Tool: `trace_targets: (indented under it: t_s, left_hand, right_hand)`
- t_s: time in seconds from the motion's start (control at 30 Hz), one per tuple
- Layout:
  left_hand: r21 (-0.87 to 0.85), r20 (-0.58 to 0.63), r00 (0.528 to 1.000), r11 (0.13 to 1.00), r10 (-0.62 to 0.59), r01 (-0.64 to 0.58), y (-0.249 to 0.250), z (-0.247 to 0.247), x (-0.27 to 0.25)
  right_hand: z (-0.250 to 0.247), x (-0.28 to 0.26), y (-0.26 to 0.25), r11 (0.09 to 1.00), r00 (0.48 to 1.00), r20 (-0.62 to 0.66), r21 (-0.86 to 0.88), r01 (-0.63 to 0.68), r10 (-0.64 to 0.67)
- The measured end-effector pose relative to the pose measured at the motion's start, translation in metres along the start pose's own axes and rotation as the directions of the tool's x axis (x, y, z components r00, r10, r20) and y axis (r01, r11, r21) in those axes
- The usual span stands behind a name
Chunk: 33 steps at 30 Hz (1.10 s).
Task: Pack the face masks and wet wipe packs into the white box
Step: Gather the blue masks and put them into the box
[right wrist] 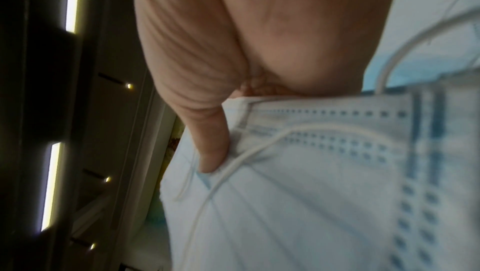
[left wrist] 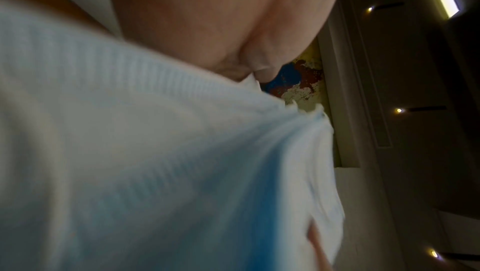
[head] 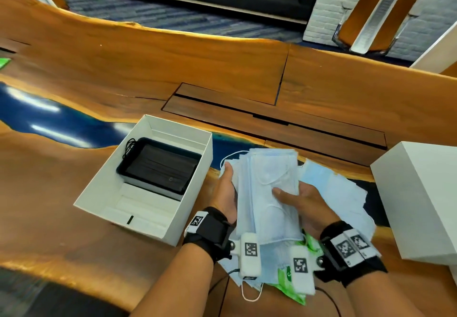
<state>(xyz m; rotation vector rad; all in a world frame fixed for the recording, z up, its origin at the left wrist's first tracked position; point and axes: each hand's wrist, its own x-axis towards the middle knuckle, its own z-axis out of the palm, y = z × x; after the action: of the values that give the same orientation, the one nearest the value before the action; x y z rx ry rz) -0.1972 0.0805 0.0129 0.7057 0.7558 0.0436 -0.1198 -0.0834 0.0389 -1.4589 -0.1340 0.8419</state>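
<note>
**Stack of pale blue masks held in both hands beside the open box**

Item 1. Stack of pale blue pleated face masks point(head: 268, 193) with white ear loops: held above the wooden table point(head: 148, 64), just right of the box. The left hand point(head: 226, 193) grips the stack's left edge, thumb on top. The right hand point(head: 303, 201) grips its right edge, thumb point(right wrist: 207, 142) pressed onto the top mask, as the right wrist view shows. The left wrist view is mostly filled by blurred mask fabric point(left wrist: 155, 162).

Item 2. Open white rectangular cardboard box point(head: 195, 188): on the table, left of the hands. Inside, at its far end, lies a stack of black face masks point(head: 158, 165) with black ear loops.

Item 3. Loose pale blue face masks point(head: 341, 193): spread on the table beneath and to the right of the held stack.

Item 4. Green wet wipe packs point(head: 285, 277): on the table below the wrists, partly covered by masks.

Item 5. White box lid point(head: 420, 198): on the table at far right, well apart from the box.
</note>
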Motion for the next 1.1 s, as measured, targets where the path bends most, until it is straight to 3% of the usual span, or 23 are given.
trace_targets:
  t_s: [0.17,0.33,0.47,0.53,0.63,0.7,0.77,0.87,0.97,1.1]
  left_hand:
    - [0.108,0.057,0.998,0.994,0.013,-0.019,0.015,-0.008,-0.015]
    - [0.145,0.167,0.986,0.988,0.021,-0.046,-0.001,-0.003,-0.018]
    - [0.105,0.208,0.978,0.994,-0.006,-0.016,-0.018,-0.017,-0.013]
    - [0.119,0.144,0.989,0.993,-0.021,0.004,-0.03,-0.019,-0.013]
    - [0.151,0.017,1.0,0.988,-0.025,0.022,-0.047,-0.015,-0.01]
    - [0.151,-0.054,0.999,0.988,-0.001,0.01,-0.048,-0.015,-0.008]
    - [0.17,-0.083,0.996,0.985,0.017,-0.002,-0.043,-0.019,-0.004]
    - [0.257,-0.112,0.992,0.966,0.061,-0.031,-0.033,-0.028,0.006]
    - [0.419,-0.176,0.968,0.903,0.179,-0.091,-0.017,-0.033,0.022]
    - [0.648,-0.266,0.893,0.753,0.362,-0.112,0.009,-0.039,0.049]
  right_hand:
    - [-0.024,-0.004,-0.029,0.999,0.977,0.209,-0.006,-0.038,0.039]
    - [0.004,0.001,-0.01,0.979,0.982,0.124,-0.161,-0.124,0.145]
    - [0.001,-0.005,0.006,0.974,0.959,0.178,-0.087,-0.21,0.223]
    - [0.002,-0.008,0.018,0.975,0.956,0.194,-0.048,-0.216,0.221]
    - [0.019,-0.011,0.037,0.975,0.977,0.071,-0.11,-0.193,0.202]
    - [0.026,-0.01,0.044,0.973,0.973,0.028,-0.047,-0.227,0.229]
    - [0.027,-0.008,0.048,0.952,0.953,0.03,0.027,-0.303,0.303]
    - [0.035,0.0,0.05,0.942,0.942,-0.002,0.008,-0.336,0.336]
    - [0.051,0.018,0.047,0.957,0.953,-0.085,0.013,-0.289,0.289]
    - [0.071,0.065,0.046,0.965,0.945,-0.202,0.012,-0.262,0.259]
